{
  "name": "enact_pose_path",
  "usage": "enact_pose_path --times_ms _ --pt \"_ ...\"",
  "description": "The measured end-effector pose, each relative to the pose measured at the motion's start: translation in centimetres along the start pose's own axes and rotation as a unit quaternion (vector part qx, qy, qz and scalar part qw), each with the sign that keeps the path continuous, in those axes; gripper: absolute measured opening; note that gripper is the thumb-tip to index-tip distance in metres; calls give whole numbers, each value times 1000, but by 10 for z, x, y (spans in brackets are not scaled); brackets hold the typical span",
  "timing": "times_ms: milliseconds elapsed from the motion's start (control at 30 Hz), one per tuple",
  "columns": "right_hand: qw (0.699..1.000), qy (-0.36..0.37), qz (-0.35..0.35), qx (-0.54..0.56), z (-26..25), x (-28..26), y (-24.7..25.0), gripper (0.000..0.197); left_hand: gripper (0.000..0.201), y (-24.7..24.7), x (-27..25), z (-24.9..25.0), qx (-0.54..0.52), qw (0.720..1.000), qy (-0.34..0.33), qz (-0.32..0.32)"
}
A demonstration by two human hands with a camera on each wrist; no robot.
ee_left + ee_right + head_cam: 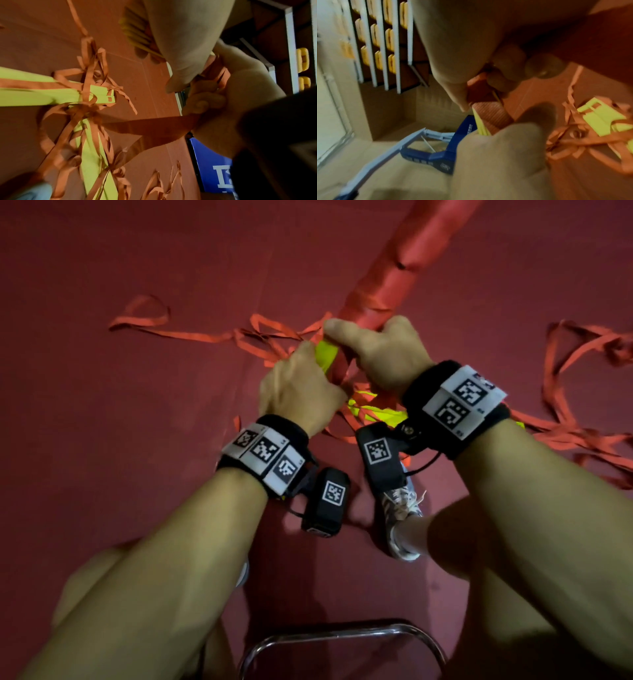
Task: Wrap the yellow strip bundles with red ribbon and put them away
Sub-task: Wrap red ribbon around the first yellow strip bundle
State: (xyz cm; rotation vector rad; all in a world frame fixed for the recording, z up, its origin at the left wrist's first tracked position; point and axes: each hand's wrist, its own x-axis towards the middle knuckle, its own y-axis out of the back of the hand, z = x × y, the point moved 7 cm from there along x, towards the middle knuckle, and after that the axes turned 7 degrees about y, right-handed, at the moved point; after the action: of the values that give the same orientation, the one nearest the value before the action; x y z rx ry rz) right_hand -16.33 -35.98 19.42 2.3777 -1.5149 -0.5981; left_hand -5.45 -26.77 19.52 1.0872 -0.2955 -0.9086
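The long bundle (pixel 387 278) is being held in both hands above the floor, running from the centre of the head view away toward 1 o'clock. Most of it is wearing red wrapping, with bare yellow showing only at the near end. The right hand (pixel 380 354) is gripping the bundle, fingers curled round the wrapped part. Just at 7 o'clock of it, the left hand (pixel 294 385) is closing its fingers on the ribbon (pixel 154 127), which is stretching away as a flat band. More ribbon is lying in loose tangles toward 10 and 3 o'clock. Loose strips (pixel 376 412) of yellow are lying under the wrists, crossed by ribbon.

A blue crate (pixel 447 155) is sitting at 7 o'clock in the right wrist view; what it is holding is too blurred to tell. A rack (pixel 385 40) at 11 o'clock is holding rows of yellow items.

The dark red floor (pixel 102 440) is lying under everything. A shoe (pixel 400 508) is resting on it, and a curved metal frame (pixel 342 631) is showing at 6 o'clock.
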Motion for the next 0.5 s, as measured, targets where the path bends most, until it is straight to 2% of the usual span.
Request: enact_pose_path --times_ms 67,100,133,167,233,267,300,333,400,467,500 --pt "999 3 12 47 -1 0 6 39 46 2 8 4 -22 999 -7 -31" --pt "998 13 8 66 -3 -1 8 33 41 1 13 2 -69 995 -5 -69" --pt "997 25 1 78 -5 -2 9 34 37 -2 15 2 -129 983 0 -133" --pt "995 36 -7 88 -6 -3 10 39 33 -8 13 3 -200 956 7 -216" --pt "994 45 -21 92 -5 -5 11 42 24 -20 0 6 -337 863 46 -372" --pt "995 46 -27 87 -5 -6 10 39 26 -22 -7 6 -370 827 62 -419" --pt "995 45 -36 77 -5 -8 8 34 29 -25 -10 6 -376 812 71 -441" --pt "996 45 -43 69 -5 -11 7 29 31 -26 -10 5 -367 815 71 -442" --pt "996 46 -48 57 -5 -13 6 33 31 -22 -8 5 -347 843 40 -408" --pt "997 35 -52 53 -4 -11 7 37 9 -15 -6 9 -320 879 7 -353" --pt "997 20 -59 50 -2 -10 6 40 8 -12 -4 8 -299 900 -1 -317"
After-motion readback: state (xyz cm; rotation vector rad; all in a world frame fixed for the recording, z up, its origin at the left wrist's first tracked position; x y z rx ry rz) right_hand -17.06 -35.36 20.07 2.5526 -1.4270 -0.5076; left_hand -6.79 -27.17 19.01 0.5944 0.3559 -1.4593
